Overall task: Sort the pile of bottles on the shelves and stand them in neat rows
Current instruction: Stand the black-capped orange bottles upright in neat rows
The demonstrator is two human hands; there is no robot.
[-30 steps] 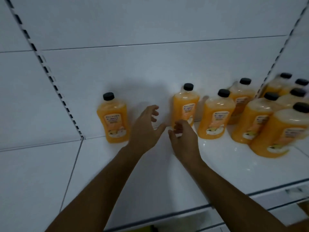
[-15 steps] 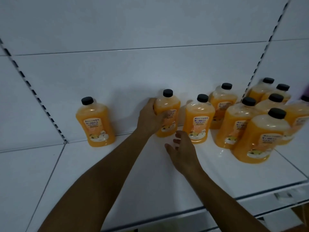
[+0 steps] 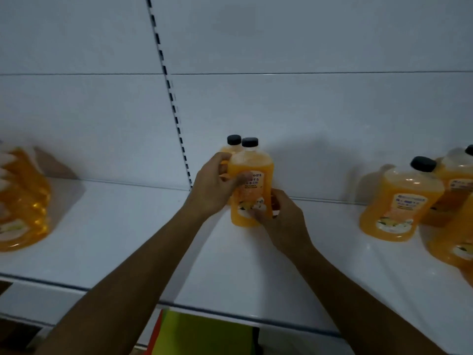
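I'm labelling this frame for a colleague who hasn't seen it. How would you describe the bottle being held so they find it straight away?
On the white shelf, look just right of the slotted upright. Two orange bottles stand there one behind the other. It is the front bottle, the only one gripped by both the left hand and right hand.

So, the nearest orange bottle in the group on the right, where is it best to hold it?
Probably by the flat-sided body of the bottle, just under the shoulder, coming from the front left. It stands upright with that side free; other bottles crowd its right. The black cap looks too small for a firm grip.
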